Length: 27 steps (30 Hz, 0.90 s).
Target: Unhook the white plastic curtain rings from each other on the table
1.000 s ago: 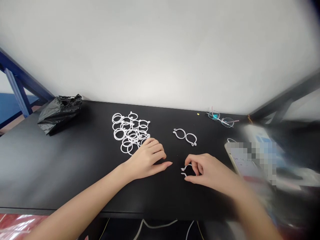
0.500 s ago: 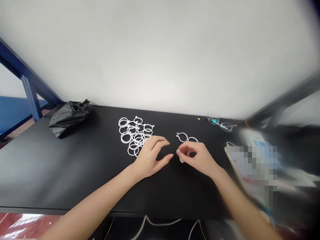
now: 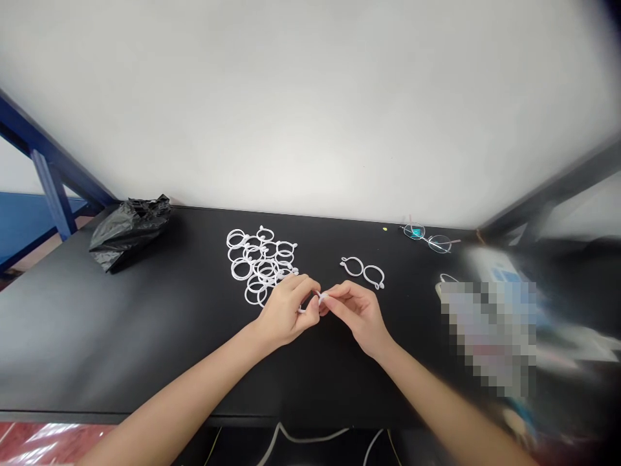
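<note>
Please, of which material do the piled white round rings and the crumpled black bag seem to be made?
Piled white round rings: probably smooth, low-gloss plastic, judging by their even colour; coated metal is possible.
Crumpled black bag: likely thin, shiny plastic film, shown by sharp creases and bright highlights.

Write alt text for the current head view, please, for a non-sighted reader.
A person's left hand and right hand hold a partly hidden white ring over a black table. Overlapping white rings lie beyond the left hand, two more rings beyond the right, eyeglasses farther right, and a black bag far left.
</note>
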Motion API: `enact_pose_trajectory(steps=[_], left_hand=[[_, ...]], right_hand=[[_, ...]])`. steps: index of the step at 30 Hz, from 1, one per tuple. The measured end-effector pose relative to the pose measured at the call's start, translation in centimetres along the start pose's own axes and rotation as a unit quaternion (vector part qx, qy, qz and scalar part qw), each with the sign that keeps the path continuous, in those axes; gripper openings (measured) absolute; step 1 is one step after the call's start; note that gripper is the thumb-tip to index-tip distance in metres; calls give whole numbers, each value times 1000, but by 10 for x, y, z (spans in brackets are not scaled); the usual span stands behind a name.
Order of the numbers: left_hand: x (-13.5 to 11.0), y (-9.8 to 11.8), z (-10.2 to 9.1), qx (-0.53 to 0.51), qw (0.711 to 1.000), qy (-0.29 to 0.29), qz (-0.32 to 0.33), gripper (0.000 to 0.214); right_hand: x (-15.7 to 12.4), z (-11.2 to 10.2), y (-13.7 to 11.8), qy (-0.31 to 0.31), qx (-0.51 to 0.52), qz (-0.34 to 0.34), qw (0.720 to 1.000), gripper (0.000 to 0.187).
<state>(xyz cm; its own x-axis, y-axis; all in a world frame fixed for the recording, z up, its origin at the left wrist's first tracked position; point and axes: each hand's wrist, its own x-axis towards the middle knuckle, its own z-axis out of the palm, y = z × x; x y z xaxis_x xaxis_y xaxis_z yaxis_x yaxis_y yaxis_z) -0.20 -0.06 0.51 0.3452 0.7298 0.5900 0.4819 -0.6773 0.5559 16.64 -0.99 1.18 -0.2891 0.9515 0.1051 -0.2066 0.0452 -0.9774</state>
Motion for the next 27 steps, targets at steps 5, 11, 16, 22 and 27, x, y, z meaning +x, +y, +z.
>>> enact_pose_trajectory(steps=[5, 11, 16, 22, 27], left_hand=[[0, -1, 0, -8, 999, 16, 29, 27], [2, -1, -2, 43, 998, -6, 36, 24], [6, -14, -4, 143, 988, -52, 25, 20], [3, -33, 0, 216, 974, -60, 29, 17], [3, -32, 0, 229, 972, -41, 25, 15]], right_hand=[[1, -3, 3, -25, 68, 36, 997, 9], [2, -6, 4, -19, -4, 19, 1000, 11], [2, -17, 4, 67, -184, -64, 979, 15], [9, -28, 10, 127, -417, -158, 886, 8], [10, -35, 22, 136, -520, -111, 836, 36]])
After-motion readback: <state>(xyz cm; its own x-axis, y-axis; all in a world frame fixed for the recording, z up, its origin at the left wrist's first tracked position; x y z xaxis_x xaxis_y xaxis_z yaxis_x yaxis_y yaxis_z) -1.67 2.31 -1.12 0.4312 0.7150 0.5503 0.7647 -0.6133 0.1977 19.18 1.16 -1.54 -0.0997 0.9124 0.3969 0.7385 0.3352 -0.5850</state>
